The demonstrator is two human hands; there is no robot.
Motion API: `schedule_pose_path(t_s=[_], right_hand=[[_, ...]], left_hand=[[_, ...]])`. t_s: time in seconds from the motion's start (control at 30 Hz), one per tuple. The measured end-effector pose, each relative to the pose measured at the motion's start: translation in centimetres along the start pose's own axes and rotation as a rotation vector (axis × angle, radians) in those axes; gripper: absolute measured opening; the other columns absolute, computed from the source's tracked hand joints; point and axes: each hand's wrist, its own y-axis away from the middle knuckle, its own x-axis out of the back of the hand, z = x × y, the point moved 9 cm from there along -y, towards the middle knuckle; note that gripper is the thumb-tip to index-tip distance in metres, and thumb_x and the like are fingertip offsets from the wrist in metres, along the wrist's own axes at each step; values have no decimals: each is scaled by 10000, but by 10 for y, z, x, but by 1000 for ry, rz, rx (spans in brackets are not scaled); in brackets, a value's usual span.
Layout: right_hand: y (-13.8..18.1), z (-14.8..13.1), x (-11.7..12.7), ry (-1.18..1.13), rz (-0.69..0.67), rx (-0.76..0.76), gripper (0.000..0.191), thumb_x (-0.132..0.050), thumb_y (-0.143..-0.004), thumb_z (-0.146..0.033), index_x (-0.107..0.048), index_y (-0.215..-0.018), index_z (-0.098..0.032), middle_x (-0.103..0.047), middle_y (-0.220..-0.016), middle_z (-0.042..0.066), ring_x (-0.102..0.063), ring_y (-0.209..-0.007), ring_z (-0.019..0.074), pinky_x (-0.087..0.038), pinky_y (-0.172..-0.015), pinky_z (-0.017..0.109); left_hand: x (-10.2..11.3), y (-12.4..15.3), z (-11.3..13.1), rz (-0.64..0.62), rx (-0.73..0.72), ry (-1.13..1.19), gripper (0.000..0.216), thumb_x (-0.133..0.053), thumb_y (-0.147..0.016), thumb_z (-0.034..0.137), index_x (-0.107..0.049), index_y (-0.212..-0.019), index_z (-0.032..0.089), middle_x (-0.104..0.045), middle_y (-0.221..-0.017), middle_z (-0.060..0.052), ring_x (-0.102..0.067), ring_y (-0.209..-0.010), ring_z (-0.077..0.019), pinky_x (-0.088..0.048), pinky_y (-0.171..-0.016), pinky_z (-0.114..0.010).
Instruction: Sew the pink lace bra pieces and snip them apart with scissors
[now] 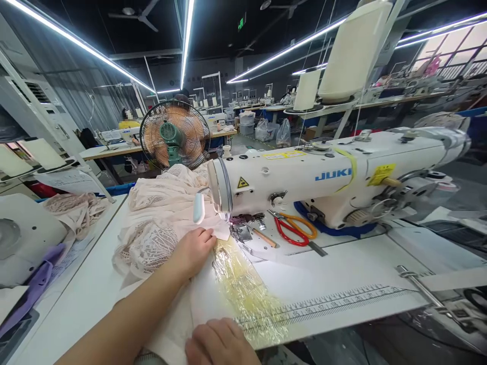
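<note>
We see the cloth (pixel 167 190) heaped in loose, rumpled folds to the left of the machine (pixel 281 177), its far end piled highest. It is pale pinkish beige, mostly plain, with patches of openwork lace (pixel 152 246) bunched on the left. A plain, flatter stretch trails toward the near side. On the right, one edge comes up close to the machine's needle end; whether it lies beneath the needle, we cannot tell.

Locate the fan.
Head view, left of centre: the fan is just beyond the pale fabric, left of the JUKI machine.
</note>
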Motion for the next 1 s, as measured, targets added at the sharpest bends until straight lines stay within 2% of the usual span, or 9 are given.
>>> schedule_pose_path(t_s=[0.1,0.3,0.43,0.53,0.6,0.7,0.8,0.9,1.0], right_hand=[[-1,-4,-4,145,82,21,141,-502,-776,-83,-554,-686,-178,-537,-605,3,-474,-551,152,-344,-504,287],[7,6,-29,235,-45,-64,174,-462,-840,-171,-624,-779,-175,-638,-745,80,-567,-761,241,-455,-663,394],[-7,3,-44,278,-234,-42,162,-515,-834,-221,-665,-801,-170,-689,-828,116,-599,-830,287,-460,-735,476],[-17,3,-27,100,-561,6,119,-628,-752,-256,-652,-652,-197,-688,-767,43,-604,-718,219,-473,-688,364],[-20,10,4,-34,-769,4,65,-675,-703,-263,-654,-671,-211,-678,-753,3,-586,-644,173,-431,-556,261],[-37,37,65,-149,-830,-119,184,-504,-863,-205,-624,-724,-188,-666,-745,5,-573,-621,132,-390,-535,222],[-45,61,93,-219,-876,-179,194,-471,-890,-165,-595,-741,-183,-650,-720,-14,-561,-615,113,-372,-518,193],[-46,83,83,-101,-882,-190,138,-515,-867,-160,-596,-761,-196,-652,-720,-33,-570,-612,104,-354,-501,183],[-45,98,49,68,-843,-215,135,-538,-803,-98,-609,-721,-178,-656,-703,17,-588,-622,156,-346,-504,233]], left_hand=[[6,37,-8,31,105,-89,480,-412,-822,86,-510,-1278,204,-508,-1345,-78,-491,-1170,-274,-403,-959,-412],[3,134,-41,152,196,-242,458,-394,-806,155,-577,-1223,197,-550,-1297,-123,-522,-1160,-329,-390,-965,-529],[13,166,-79,132,323,-98,457,-358,-777,118,-639,-1130,188,-640,-1153,-127,-602,-1043,-299,-426,-946,-491],[38,177,-99,115,501,283,384,-424,-802,264,-627,-1128,249,-638,-1166,-59,-587,-1070,-282,-474,-908,-407],[53,179,-99,91,631,622,397,-505,-782,429,-606,-1140,293,-628,-1183,-22,-575,-1083,-287,-504,-852,-369],[53,171,-69,-82,798,1221,529,-606,-692,547,-588,-1143,272,-673,-1033,-34,-637,-917,-278,-539,-677,-337],[45,160,-38,-113,921,1618,572,-693,-608,505,-595,-1095,220,-675,-837,-30,-640,-765,-216,-507,-609,-281],[24,155,-32,-142,939,1624,530,-663,-617,519,-593,-1040,208,-648,-763,-13,-617,-695,-181,-473,-565,-250],[13,155,-58,-210,850,1171,338,-542,-720,494,-602,-880,202,-626,-721,-12,-602,-662,-193,-453,-526,-257]])
